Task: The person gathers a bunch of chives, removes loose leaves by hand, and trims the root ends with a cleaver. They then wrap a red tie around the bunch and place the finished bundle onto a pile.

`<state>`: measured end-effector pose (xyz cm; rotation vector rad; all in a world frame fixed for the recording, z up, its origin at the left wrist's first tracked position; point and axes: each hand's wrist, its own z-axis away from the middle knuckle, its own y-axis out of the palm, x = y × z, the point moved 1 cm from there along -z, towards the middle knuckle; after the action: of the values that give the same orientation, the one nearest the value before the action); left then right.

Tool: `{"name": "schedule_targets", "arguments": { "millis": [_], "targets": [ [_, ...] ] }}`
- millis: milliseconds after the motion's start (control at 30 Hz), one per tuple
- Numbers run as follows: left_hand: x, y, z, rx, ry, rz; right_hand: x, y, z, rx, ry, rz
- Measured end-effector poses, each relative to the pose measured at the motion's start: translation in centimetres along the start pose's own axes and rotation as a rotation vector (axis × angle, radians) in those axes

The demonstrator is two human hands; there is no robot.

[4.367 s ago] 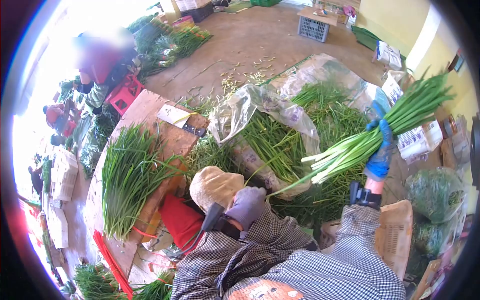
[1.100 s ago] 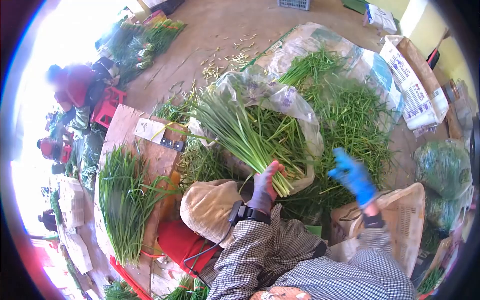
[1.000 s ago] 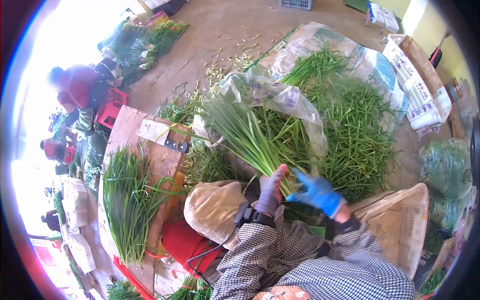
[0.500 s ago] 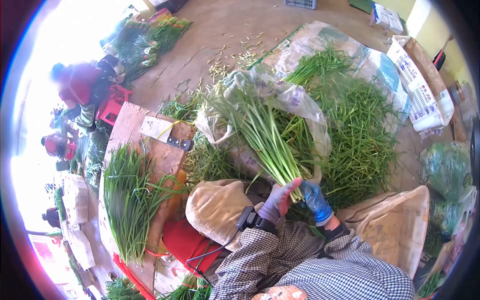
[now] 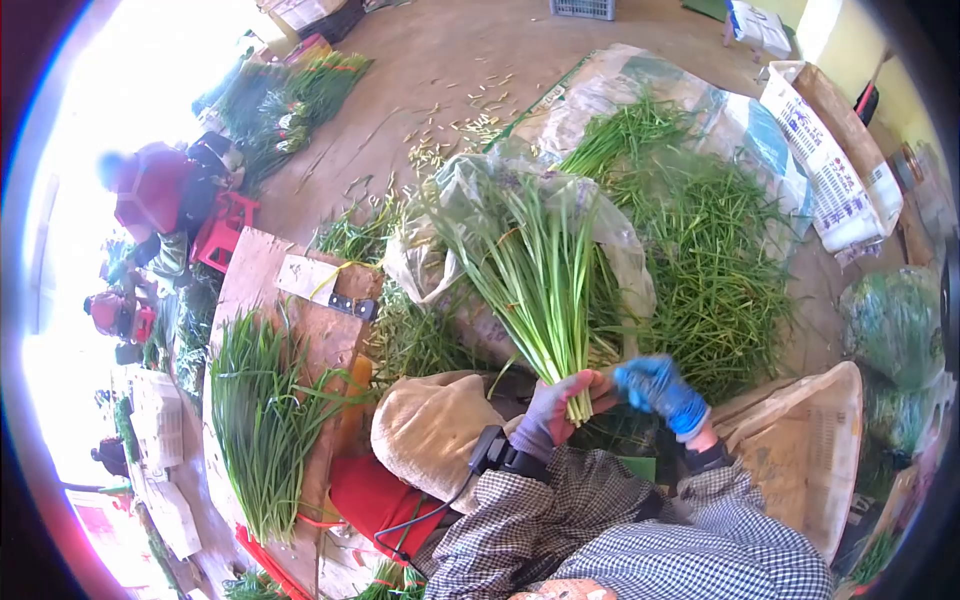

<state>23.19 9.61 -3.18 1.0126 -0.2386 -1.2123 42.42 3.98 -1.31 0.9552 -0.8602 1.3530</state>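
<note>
My left hand (image 5: 556, 408), in a purple and pink glove, is wrapped round the stem ends of a bunch of long green stalks (image 5: 545, 290). The leafy tops fan out up and left over a clear plastic bag (image 5: 425, 265). Just right of the stem ends is my right hand (image 5: 660, 395) in a blue glove, apart from the bunch. Its fingers point left, bent and blurred, and whether they pinch anything is unclear. A large pile of loose green stalks (image 5: 715, 280) lies beyond.
Left, a wooden board (image 5: 335, 340) bears more stalks (image 5: 260, 430). A white crate (image 5: 835, 165) stands upper right, a beige basket (image 5: 800, 450) lower right. A beige fluffy cover (image 5: 435, 430) is near my left arm. A person in red (image 5: 155, 190) is at the far left by a red stool (image 5: 225, 230).
My right hand has come away from the stem ends, moving right. The bunch, still in my left hand, has swung more upright and its tops spread wider. The view has shifted slightly.
</note>
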Motion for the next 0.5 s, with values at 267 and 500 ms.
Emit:
{"name": "schedule_targets", "arguments": {
  "millis": [267, 500],
  "targets": [
    [0.3, -0.1, 0.6, 0.06, -0.026, 0.067, 4.3, -0.2, -6.6, -0.348, -0.395, -0.039],
    [0.3, 0.1, 1.3, 0.033, -0.012, 0.088, -0.8, 0.6, -9.5, -0.263, -0.391, 0.153]
  ]
}}
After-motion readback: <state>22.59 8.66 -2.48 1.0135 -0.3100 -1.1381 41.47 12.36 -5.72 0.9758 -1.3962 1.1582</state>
